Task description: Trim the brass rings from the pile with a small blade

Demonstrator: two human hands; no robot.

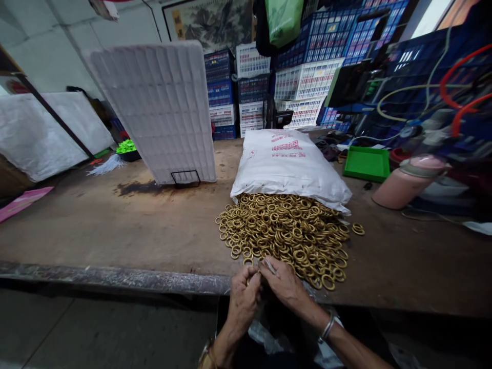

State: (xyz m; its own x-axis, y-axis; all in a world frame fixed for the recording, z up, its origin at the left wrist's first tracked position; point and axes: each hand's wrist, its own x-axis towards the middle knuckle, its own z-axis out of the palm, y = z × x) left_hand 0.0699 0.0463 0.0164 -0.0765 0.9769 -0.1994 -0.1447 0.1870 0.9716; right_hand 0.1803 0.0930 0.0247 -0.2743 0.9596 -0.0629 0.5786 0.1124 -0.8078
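At the table's front edge, my left hand (243,296) is closed, with a bit of a gold-coloured ring (248,281) showing between thumb and fingers. My right hand (283,283) meets it fingertip to fingertip. A slim grey metal tool (270,266) is gripped in the right fingers; its working end is hidden. Just beyond both hands spreads a heap of gold-coloured rings (284,225). It spills from the mouth of a white woven sack (288,159) with red print, lying on its side.
The brown wooden table (96,225) carries an upright white ribbed panel (161,113) left of the sack. To the right are a green tray (367,163) and a pink bottle (409,182). Stacked plastic crates (307,79) stand behind. One ring group (357,229) lies apart, right of the heap.
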